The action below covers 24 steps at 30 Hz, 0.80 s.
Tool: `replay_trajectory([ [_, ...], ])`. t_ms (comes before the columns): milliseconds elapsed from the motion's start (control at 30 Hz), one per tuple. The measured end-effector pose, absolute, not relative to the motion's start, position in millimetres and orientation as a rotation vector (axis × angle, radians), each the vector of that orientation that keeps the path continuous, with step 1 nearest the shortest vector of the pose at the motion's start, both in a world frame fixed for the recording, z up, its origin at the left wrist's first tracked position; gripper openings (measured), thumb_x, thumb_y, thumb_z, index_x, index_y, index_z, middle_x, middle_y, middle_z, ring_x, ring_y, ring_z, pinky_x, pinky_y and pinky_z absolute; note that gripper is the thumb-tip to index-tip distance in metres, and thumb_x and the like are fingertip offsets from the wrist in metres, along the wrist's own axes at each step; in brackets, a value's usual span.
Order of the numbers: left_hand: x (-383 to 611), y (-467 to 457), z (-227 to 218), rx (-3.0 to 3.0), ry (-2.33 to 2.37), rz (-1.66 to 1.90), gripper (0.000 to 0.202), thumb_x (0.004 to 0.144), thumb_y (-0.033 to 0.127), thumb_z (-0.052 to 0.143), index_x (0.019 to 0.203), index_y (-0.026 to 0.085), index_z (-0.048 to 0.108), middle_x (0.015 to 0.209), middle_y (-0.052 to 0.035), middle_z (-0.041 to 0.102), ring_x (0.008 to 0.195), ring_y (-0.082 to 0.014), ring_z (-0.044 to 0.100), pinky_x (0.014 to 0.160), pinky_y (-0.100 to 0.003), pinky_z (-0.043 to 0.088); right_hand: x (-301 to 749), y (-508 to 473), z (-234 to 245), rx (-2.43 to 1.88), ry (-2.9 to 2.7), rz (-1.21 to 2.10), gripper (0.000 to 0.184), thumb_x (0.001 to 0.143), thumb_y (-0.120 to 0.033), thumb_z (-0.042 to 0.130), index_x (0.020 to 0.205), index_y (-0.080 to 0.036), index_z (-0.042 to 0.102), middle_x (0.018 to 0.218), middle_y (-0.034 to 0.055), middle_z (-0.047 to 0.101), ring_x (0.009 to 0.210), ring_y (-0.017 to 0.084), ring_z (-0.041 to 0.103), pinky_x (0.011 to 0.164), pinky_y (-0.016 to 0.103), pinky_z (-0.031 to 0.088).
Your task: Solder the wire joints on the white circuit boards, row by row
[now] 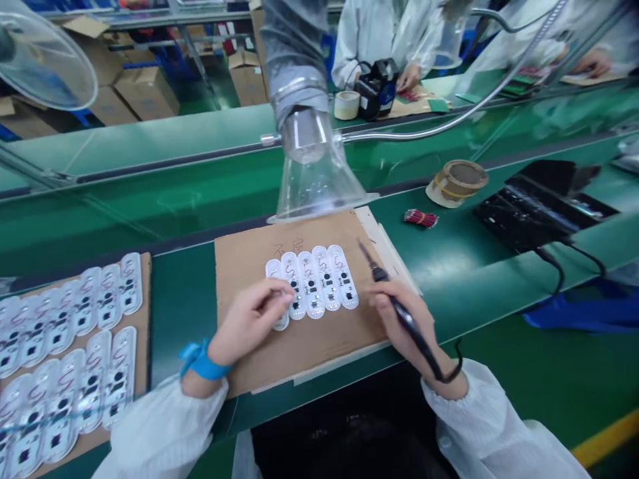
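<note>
A row of several white oblong circuit boards [319,279] lies on a brown cardboard sheet [304,339] in front of me. My left hand [252,318], with a blue wrist strap, is closed in a pinch on the leftmost board of the row [277,271]. My right hand [402,322] is wrapped round a black soldering iron [394,303] held like a pen. Its tip points up and left, just right of the boards and not touching them.
A clear fume-extraction funnel [319,179] hangs over the cardboard's far edge. More boards [60,359] lie on cardboard at the left. A tape roll [456,183], red wires [421,218] and a black device [539,206] sit to the right. Other people work across the green benches.
</note>
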<state>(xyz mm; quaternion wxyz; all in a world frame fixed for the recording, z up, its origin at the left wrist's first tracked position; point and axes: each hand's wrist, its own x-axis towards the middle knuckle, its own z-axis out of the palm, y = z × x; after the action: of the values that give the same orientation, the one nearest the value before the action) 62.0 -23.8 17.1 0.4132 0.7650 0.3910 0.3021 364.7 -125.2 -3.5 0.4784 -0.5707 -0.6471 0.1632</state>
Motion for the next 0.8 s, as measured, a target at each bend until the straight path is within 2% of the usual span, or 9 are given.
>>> replay_trajectory([
  [67, 85.9, -40.8, 22.1, 1.996, 0.895, 0.669, 0.011, 0.109, 0.03, 0.064, 0.104, 0.024, 0.072, 0.065, 0.0072, 0.05, 0.056, -0.0128, 0.045, 0.056, -0.027, 0.038, 355.0, -125.1, 1.4, -1.33, -1.74, 0.39, 0.025, 0.117, -0.045, 0.062, 0.113, -0.026, 0.078, 0.095, 0.0053, 0.073, 0.087, 0.022, 0.07, 0.077, 0.035, 0.058],
  [133, 106.4, -54.3, 24.2, 2.025, 0.849, 0.635, 0.011, 0.11, 0.03, 0.063, 0.104, 0.024, 0.07, 0.065, 0.0083, 0.043, 0.056, -0.0125, 0.042, 0.057, -0.027, 0.036, 348.4, -123.4, 3.5, -1.27, -1.867, 0.39, 0.025, 0.116, -0.045, 0.064, 0.108, -0.025, 0.077, 0.092, 0.0052, 0.069, 0.089, 0.023, 0.065, 0.078, 0.034, 0.056],
  [233, 121.7, -68.4, 22.4, 2.003, 0.855, 0.598, 0.013, 0.112, 0.031, 0.062, 0.104, 0.024, 0.068, 0.07, 0.0068, 0.047, 0.06, -0.0129, 0.045, 0.057, -0.026, 0.037, 350.1, -124.8, 1.4, -1.234, -1.975, 0.378, 0.027, 0.118, -0.037, 0.06, 0.1, -0.023, 0.074, 0.086, 0.0027, 0.061, 0.085, 0.021, 0.057, 0.075, 0.032, 0.051],
  [433, 98.3, -82.8, 25.4, 1.943, 1.031, 0.505, 0.02, 0.114, 0.036, 0.056, 0.103, 0.023, 0.067, 0.081, 0.0011, 0.065, 0.069, -0.0148, 0.06, 0.061, -0.026, 0.047, 381.4, -141.3, -8.0, -1.268, -2.012, 0.17, 0.026, 0.116, -0.028, 0.061, 0.092, -0.022, 0.07, 0.082, 0.0027, 0.056, 0.08, 0.021, 0.053, 0.067, 0.032, 0.045],
  [500, 86.2, -74.3, 30.1, 1.984, 1.127, 0.582, 0.018, 0.112, 0.036, 0.06, 0.102, 0.023, 0.068, 0.078, 0.0024, 0.063, 0.065, -0.014, 0.058, 0.059, -0.025, 0.046, 388.9, -145.3, -10.8, -1.252, -1.985, 0.154, 0.016, 0.115, -0.024, 0.063, 0.1, -0.024, 0.071, 0.084, 0.003, 0.061, 0.08, 0.022, 0.057, 0.069, 0.033, 0.049],
  [567, 77.0, -57.3, 32.9, 2.061, 1.217, 0.733, 0.013, 0.108, 0.033, 0.067, 0.1, 0.023, 0.068, 0.071, 0.0055, 0.055, 0.059, -0.0125, 0.052, 0.056, -0.024, 0.043, 392.2, -148.2, -14.6, -1.247, -1.883, 0.208, 0.011, 0.113, -0.018, 0.063, 0.114, -0.027, 0.069, 0.09, 0.0033, 0.07, 0.084, 0.022, 0.066, 0.075, 0.035, 0.056],
  [633, 72.8, -37.6, 31.3, 2.137, 1.227, 0.898, 0.009, 0.104, 0.028, 0.071, 0.098, 0.022, 0.067, 0.068, 0.0074, 0.05, 0.057, -0.0115, 0.048, 0.055, -0.023, 0.041, 392.6, -151.6, -20.0, -1.248, -1.688, 0.294, 0.021, 0.111, -0.015, 0.061, 0.126, -0.03, 0.063, 0.097, 0.0025, 0.078, 0.086, 0.022, 0.076, 0.078, 0.035, 0.061],
  [700, 74.0, -23.0, 24.8, 2.202, 1.151, 0.986, 0.007, 0.102, 0.023, 0.071, 0.098, 0.022, 0.066, 0.068, 0.0078, 0.05, 0.057, -0.0107, 0.048, 0.055, -0.022, 0.041, 392.6, -156.9, -26.9, -1.225, -1.51, 0.409, 0.03, 0.111, -0.015, 0.062, 0.135, -0.031, 0.056, 0.098, 0.0011, 0.081, 0.086, 0.021, 0.082, 0.077, 0.034, 0.065],
  [800, 82.5, -17.9, 11.3, 2.272, 0.989, 1.008, 0.009, 0.101, 0.016, 0.07, 0.099, 0.022, 0.065, 0.068, 0.009, 0.048, 0.054, -0.0089, 0.045, 0.054, -0.02, 0.038, 395.2, -168.2, -35.9, -1.207, -1.41, 0.506, 0.035, 0.109, -0.02, 0.07, 0.138, -0.03, 0.054, 0.096, 0.0007, 0.084, 0.081, 0.021, 0.085, 0.071, 0.033, 0.067],
])
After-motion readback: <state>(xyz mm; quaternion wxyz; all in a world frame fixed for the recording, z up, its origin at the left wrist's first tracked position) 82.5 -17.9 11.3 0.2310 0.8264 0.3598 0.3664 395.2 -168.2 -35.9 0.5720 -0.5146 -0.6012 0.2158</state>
